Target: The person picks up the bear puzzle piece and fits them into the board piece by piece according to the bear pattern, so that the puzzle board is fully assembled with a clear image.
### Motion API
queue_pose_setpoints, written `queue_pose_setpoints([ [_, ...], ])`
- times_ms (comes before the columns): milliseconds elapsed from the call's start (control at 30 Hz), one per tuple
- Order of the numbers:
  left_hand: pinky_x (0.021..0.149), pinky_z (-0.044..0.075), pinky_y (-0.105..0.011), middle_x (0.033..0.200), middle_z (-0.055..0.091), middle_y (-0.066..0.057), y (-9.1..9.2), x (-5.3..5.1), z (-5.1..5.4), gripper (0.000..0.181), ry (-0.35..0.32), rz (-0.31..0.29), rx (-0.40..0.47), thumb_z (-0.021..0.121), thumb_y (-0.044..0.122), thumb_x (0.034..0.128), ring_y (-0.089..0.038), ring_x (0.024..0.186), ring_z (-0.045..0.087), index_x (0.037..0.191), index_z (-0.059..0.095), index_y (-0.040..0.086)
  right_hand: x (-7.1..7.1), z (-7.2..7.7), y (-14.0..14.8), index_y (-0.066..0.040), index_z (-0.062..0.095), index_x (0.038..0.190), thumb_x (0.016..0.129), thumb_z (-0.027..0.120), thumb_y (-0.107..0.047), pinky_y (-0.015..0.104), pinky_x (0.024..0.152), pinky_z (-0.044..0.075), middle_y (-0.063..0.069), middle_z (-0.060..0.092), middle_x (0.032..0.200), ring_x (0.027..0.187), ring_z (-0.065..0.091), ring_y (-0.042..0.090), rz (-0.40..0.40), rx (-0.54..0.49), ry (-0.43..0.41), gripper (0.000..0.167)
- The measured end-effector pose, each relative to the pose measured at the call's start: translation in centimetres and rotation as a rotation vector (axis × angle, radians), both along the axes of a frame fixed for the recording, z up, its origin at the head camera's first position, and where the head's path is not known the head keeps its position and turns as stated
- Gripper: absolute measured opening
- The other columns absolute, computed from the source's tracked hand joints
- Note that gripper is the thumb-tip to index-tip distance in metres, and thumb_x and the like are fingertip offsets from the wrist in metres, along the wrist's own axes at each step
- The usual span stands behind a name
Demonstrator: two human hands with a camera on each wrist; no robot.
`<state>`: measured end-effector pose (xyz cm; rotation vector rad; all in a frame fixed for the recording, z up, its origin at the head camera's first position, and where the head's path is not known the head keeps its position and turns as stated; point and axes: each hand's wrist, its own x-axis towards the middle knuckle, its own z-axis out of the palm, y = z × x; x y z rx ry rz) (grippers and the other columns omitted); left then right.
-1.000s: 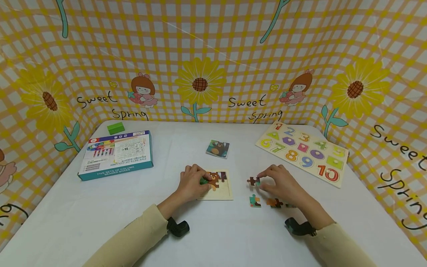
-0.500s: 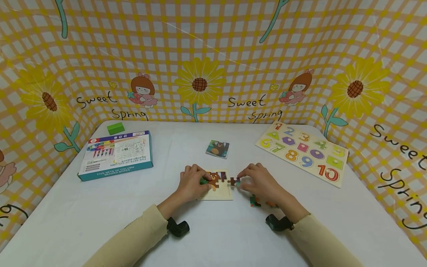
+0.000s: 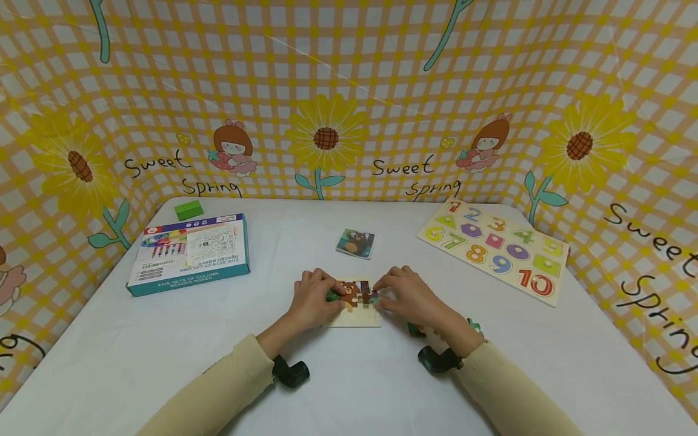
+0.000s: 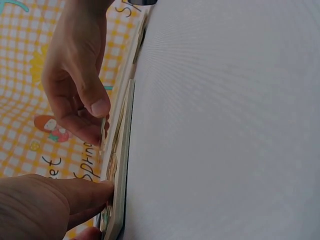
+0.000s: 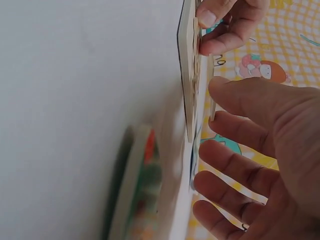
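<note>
A small wooden jigsaw board point(image 3: 354, 320) with a bear picture lies mid-table, partly filled. My left hand point(image 3: 315, 297) holds it at its left side, thumb and fingertips on the fitted pieces. Some of the picture is hidden under that hand. My right hand point(image 3: 411, 295) pinches a dark jigsaw piece point(image 5: 213, 107) between thumb and index finger, over the board's right part. From the right wrist, this piece is seen edge-on, slightly above the board. Loose jigsaw pieces point(image 3: 416, 330) lie under and beside my right forearm, partly hidden by it.
Behind the board lies a square bear picture card point(image 3: 355, 243). A number-and-shape board point(image 3: 493, 249) is at the back right. At the left are a beaded-column box point(image 3: 189, 254) and a green block point(image 3: 188, 209). A checked cloth point(image 3: 349, 72) rises around the table.
My right hand has moved left, carrying the jigsaw piece from beside the loose pieces to over the board's right part. My left hand has stayed in place on the board.
</note>
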<state>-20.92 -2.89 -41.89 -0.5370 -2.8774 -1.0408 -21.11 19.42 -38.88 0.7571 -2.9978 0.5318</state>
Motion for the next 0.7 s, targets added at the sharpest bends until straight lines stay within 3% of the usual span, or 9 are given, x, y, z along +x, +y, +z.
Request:
queue_pose_setpoints([
  [700, 0.087, 0.029, -0.047, 0.107, 0.054, -0.007, 0.02, -0.01, -0.03, 0.011, -0.006, 0.001, 0.006, 0.069, 0.018, 0.0781, -0.026, 0.103, 0.039, 0.089, 0.070, 0.016, -0.48, -0.59, -0.81, -0.012, 0.071, 0.101, 0.079, 0.074, -0.024, 0.038, 0.080, 0.043, 0.005, 0.063, 0.104, 0.091, 0.050, 0.020, 0.015, 0.009, -0.005, 0.025],
])
